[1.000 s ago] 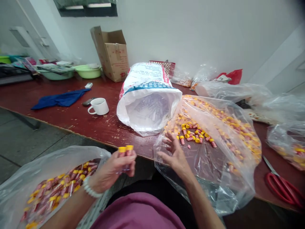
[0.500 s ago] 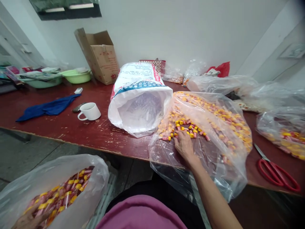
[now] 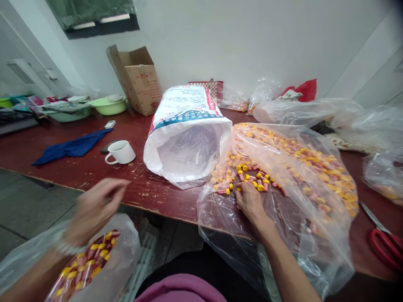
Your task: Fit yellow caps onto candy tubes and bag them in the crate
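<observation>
My right hand [image 3: 251, 202] rests at the mouth of a clear plastic bag [image 3: 220, 214], fingers curled down. A small yellow-capped tube [image 3: 238, 188] shows at its fingertips; the rest of the grip is hidden. More tubes with red-and-white contents [image 3: 260, 182] lie around it. My left hand [image 3: 97, 205] is raised, slightly blurred, over the table's front edge, thumb and fingers apart with nothing visible in them. Below it, a translucent bag [image 3: 126, 247] holds many yellow-capped tubes [image 3: 91, 262]. A white printed sack [image 3: 185, 100] lies on its side between the hands, clear tubes [image 3: 197, 144] inside.
A white mug [image 3: 121, 152] and a blue cloth [image 3: 72, 147] lie left on the red table [image 3: 151, 193]. Red-handled scissors [image 3: 385, 245] lie at the right edge. Behind stand a cardboard box [image 3: 143, 86], a green basin [image 3: 110, 107] and several plastic bags [image 3: 302, 111].
My left hand has come up out of the tubes in the lower-left bag and moved right. My right hand stays at the tubes. The view has shifted slightly.
</observation>
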A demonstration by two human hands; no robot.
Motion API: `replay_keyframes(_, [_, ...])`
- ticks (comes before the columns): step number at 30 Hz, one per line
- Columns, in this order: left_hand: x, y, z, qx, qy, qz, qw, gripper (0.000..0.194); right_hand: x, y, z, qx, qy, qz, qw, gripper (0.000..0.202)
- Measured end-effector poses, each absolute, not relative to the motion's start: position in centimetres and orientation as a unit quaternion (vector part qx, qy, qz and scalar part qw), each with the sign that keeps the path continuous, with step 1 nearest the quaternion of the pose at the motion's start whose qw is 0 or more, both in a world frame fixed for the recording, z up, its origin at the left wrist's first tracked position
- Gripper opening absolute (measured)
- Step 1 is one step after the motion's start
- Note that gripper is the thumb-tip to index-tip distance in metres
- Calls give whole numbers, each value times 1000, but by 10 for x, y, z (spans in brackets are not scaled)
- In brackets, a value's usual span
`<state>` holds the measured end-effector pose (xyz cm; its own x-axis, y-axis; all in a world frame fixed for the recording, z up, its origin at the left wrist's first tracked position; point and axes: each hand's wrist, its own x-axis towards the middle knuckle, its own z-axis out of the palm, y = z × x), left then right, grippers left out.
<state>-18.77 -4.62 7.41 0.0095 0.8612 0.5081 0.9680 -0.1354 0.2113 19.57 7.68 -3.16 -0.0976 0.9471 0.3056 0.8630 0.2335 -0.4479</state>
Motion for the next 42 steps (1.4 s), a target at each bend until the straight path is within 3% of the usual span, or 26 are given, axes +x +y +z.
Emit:
replay_keyframes(4, [-143, 85, 55, -785, -610, -84, 63, 35, 205, 62, -25, -594, -733, 94, 319, 9])
replay_keyframes(8, [-120, 166, 20, -780, -623, -44, 38, 31, 220, 39, -22, -556, -717, 130, 400, 11])
replay_keyframes(15, [-129, 204, 0, -762, -641, -85, 27, 17, 231, 7, -19, -546, -678, 134, 473, 13])
replay_keyframes(20, [-121, 237, 12, -806, -580, -112, -7, 50, 221, 1, -10, -540, -658, 140, 506, 13])
replay_keyframes(24, [-110, 250, 8, -839, -533, -89, -62, 52, 217, -1, -11, -550, -634, 193, 508, 14])
replay_keyframes(30, [-121, 232, 17, -826, -547, -110, -82, 30, 211, -3, -13, -561, -568, 286, 530, 21])
replay_keyframes(35, [-119, 158, 39, -814, -555, -129, -116, 24, 186, -1, 4, -551, -496, 368, 561, 27])
replay_keyframes(42, [-55, 7, 52, -758, -437, -215, -434, 30, 132, -4, 30, -440, -521, 398, 614, 18])
